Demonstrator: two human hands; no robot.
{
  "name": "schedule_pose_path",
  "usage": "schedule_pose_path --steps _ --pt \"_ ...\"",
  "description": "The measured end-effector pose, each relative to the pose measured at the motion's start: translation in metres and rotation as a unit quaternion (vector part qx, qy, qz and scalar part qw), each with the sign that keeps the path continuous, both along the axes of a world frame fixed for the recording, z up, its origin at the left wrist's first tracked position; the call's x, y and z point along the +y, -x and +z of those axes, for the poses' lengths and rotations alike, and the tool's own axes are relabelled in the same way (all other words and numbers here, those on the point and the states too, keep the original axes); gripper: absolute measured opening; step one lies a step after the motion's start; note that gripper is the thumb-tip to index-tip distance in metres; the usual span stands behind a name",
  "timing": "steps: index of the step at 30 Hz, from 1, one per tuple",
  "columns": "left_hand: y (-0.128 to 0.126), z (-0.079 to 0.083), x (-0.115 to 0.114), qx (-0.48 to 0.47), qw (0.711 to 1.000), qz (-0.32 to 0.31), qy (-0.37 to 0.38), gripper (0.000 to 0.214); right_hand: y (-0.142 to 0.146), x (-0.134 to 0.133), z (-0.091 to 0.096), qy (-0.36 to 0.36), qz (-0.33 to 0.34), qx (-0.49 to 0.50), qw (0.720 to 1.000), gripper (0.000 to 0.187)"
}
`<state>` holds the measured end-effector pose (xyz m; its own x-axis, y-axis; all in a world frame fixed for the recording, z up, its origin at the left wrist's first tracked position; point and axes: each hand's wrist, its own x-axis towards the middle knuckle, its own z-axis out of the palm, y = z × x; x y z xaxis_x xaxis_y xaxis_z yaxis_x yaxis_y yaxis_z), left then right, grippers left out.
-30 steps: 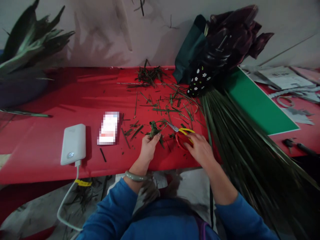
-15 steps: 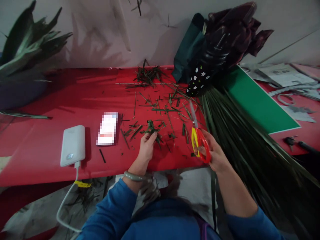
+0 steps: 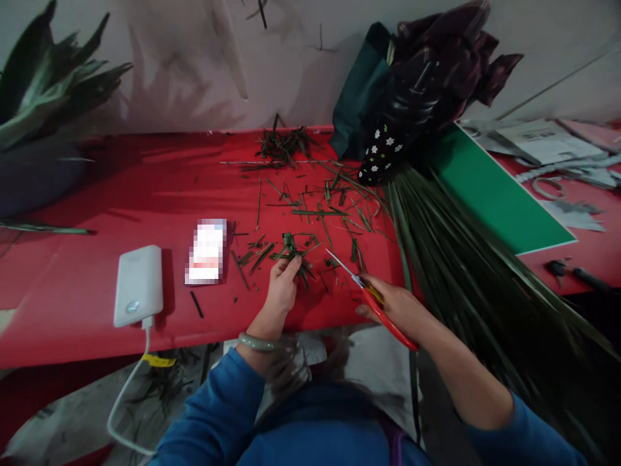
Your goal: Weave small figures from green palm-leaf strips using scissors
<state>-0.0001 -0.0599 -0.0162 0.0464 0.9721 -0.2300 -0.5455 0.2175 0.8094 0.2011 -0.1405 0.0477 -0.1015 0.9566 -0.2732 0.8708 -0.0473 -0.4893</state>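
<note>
Between the thumb and fingers of my left hand (image 3: 283,285) is a small green woven leaf piece (image 3: 290,244), with loose strip ends sticking out around it. My right hand (image 3: 395,309) grips scissors (image 3: 361,283) with red and yellow handles, their blades pointing up and left toward the leaf piece without touching it. The blades look closed together. Several cut leaf scraps (image 3: 264,255) lie on the red tabletop (image 3: 194,188) about both hands.
A white power bank (image 3: 139,285) with a cable and a phone (image 3: 207,251) lie on the left. Long green leaves (image 3: 436,233) stretch along the right, beside a green board (image 3: 504,200). At the back are a scrap heap (image 3: 284,144) and a dark green bag (image 3: 356,97).
My right hand has turned the scissors, so the blades now point left toward the leaf piece instead of up and away. My left hand keeps its hold, and the view has shifted slightly.
</note>
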Motion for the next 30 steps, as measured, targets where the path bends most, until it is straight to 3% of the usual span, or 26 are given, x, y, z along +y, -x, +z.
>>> schedule_pose_path --steps 9,20,30 --pt "0.000 0.002 -0.003 0.056 0.997 -0.036 -0.042 0.018 0.004 0.010 -0.011 -0.032 -0.001 0.031 0.999 0.045" --pt "0.000 0.000 -0.002 0.070 0.996 -0.040 -0.038 0.017 0.003 0.009 -0.021 -0.056 -0.012 0.022 0.998 0.041" --pt "0.000 0.001 -0.003 0.049 0.998 -0.026 -0.010 0.017 0.013 0.000 -0.001 -0.083 0.011 -0.011 0.996 0.055"
